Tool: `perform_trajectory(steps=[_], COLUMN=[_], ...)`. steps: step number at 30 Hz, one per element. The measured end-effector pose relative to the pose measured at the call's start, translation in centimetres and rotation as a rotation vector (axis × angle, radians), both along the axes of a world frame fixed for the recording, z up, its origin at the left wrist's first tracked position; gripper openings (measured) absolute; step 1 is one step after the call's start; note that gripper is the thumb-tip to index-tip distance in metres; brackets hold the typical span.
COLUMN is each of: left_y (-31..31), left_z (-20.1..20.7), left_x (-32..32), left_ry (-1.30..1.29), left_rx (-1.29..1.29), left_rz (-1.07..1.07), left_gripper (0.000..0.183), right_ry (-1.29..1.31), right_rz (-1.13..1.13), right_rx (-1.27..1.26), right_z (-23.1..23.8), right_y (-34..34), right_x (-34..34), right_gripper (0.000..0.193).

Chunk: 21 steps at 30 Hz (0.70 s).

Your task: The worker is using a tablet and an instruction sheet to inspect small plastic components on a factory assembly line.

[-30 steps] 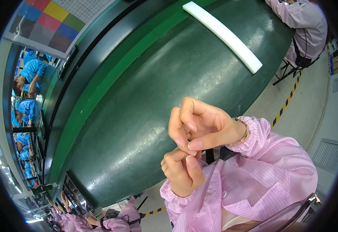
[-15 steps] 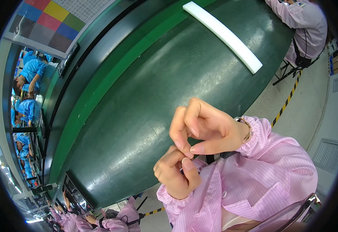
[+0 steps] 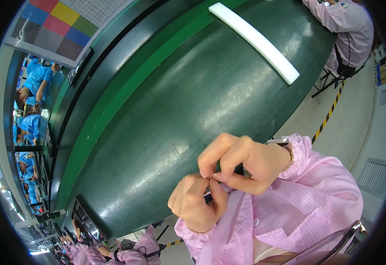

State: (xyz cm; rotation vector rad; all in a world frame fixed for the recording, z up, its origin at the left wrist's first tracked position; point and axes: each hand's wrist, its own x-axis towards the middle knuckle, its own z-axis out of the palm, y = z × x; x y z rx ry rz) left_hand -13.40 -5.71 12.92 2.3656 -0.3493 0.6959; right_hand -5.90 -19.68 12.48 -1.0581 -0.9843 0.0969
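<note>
My left hand (image 3: pixel 194 202) is closed in a pinch, with thumb and index fingertips together. My right hand (image 3: pixel 251 162), wearing a watch (image 3: pixel 278 141) at the wrist, pinches at the same spot, so that the fingertips of both hands meet. Whatever lies between them is hidden or too small to make out. Both hands are held in front of my pink striped smock (image 3: pixel 277 212), above the near edge of the dark green table (image 3: pixel 157 128).
A long white foam-like bar (image 3: pixel 259 42) lies across the table's far right part. A person in pink (image 3: pixel 349 26) sits past the right end. A dark framed device (image 3: pixel 88 221) stands at the lower left end. A color chart (image 3: pixel 53 26) hangs at the upper left.
My right hand has come down and turned, its fingers curling in closer to the left. My left hand has shifted slightly left. The white bar stays put.
</note>
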Motion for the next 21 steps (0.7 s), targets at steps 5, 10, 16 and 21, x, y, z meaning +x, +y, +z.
perform_trajectory(steps=[5, 10, 16, 21], left_y=[0.2, 0.0, -0.1, -0.5], left_z=[0.5, 0.6, -0.3, -1.8], left_x=[0.5, 1.5, 1.3, 2.6], left_ry=[-0.010, -0.030, 0.052, -0.055], left_rx=[0.184, 0.365, 0.460, 0.442], left_rz=[0.033, 0.050, 0.166, 0.130], left_gripper=[0.020, 0.015, 0.020, 0.020], right_ry=[-0.110, -0.244, -0.493, -0.418], right_rz=[-0.065, -0.241, -0.446, -0.310], right_rx=[-0.204, -0.234, -0.274, -0.439], right_z=[0.5, 0.0, -1.1, 0.2], right_y=[0.1, 0.0, 0.5, -0.2], right_x=[0.3, 0.0, 0.1, 0.1], right_gripper=[0.017, 0.005, 0.011, 0.011])
